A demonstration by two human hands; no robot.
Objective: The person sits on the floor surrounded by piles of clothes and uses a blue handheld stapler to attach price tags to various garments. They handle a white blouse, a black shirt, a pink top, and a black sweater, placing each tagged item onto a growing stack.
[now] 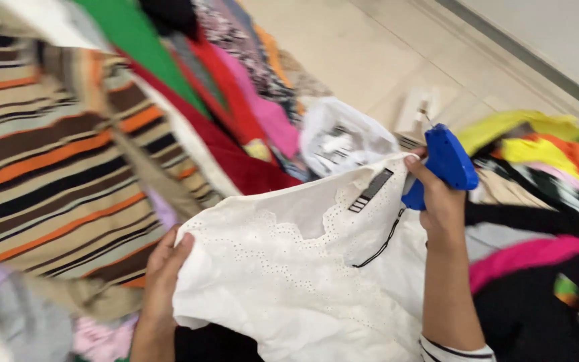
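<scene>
Gripping a blue tagging gun (pixel 447 161) in the right hand (pixel 441 204), fingers curled tight around its handle, needle tip pointing up and away toward the pale floor (pixel 343 47). Pressed against the upper edge of a white eyelet garment (pixel 303 268), just beside a dark rectangular label (pixel 370 190) sewn inside the neckline (striped in grey, narrow and slanted). Dangling below that label, a thin black loop (pixel 382 245). Clutching the garment's lower left corner with the left hand (pixel 163 275), fingers folded over the scalloped cloth, thumb hidden behind it. Spread between both hands, garment held up over a heap of clothes. Behind the neckline, a crumpled white plastic bag (pixel 343 137) with dark printed blocks. To the left, a brown, orange and cream striped knit (pixel 48 167); beyond it, red (pixel 236 114) and green (pixel 135 40) fabrics. To the right, yellow (pixel 524 134), orange (pixel 574 154) and pink (pixel 531 255) pieces, lying well apart from the left hand.
</scene>
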